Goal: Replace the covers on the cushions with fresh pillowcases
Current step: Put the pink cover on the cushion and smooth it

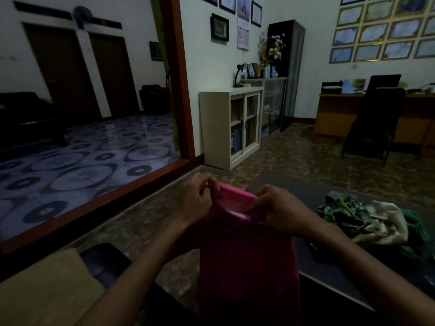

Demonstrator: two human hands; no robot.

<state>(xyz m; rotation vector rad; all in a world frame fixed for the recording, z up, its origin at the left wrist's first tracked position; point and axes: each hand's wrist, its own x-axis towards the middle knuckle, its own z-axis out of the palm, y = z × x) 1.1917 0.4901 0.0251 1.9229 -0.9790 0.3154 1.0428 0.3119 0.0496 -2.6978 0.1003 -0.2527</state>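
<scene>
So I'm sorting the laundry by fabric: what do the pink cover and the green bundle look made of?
Pink cover: soft woven cloth, matte, hanging limp between both hands; likely cotton, uncertain in this dim light. Green bundle on the dark table: thin printed fabric with a slight sheen, crumpled in soft folds.

A dark bench [313, 252] is seen at the lower right of the frame. A crumpled green and cream cloth [367, 220] is laid on it towards the right edge, well apart from the bench's near corner.
</scene>
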